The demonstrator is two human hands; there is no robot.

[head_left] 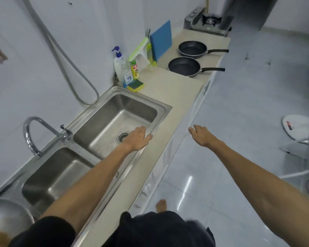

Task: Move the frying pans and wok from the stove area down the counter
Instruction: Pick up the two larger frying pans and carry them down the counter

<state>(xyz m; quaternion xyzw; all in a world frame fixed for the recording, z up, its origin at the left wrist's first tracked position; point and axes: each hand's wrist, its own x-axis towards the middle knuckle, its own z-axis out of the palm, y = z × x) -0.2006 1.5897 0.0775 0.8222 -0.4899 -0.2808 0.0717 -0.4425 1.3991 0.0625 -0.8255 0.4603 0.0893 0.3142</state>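
Note:
Two black frying pans lie on the beige counter (169, 90) beyond the sink, handles pointing right: the nearer pan (184, 66) and the farther pan (192, 48). A gas stove (208, 22) sits at the counter's far end. A steel wok (5, 216) shows at the bottom left corner. My left hand (136, 139) hovers over the right sink basin's front rim, fingers apart, holding nothing. My right hand (202, 135) is stretched out past the counter's front edge over the floor, also spread and holding nothing. Both hands are well short of the pans.
A double steel sink (161, 106) with a curved tap (34, 132) fills the near counter. Soap bottles (122, 68), a sponge (135, 85), a squeegee and a blue cutting board (161, 40) stand along the wall. Tiled floor lies to the right, with my bare foot (161, 205).

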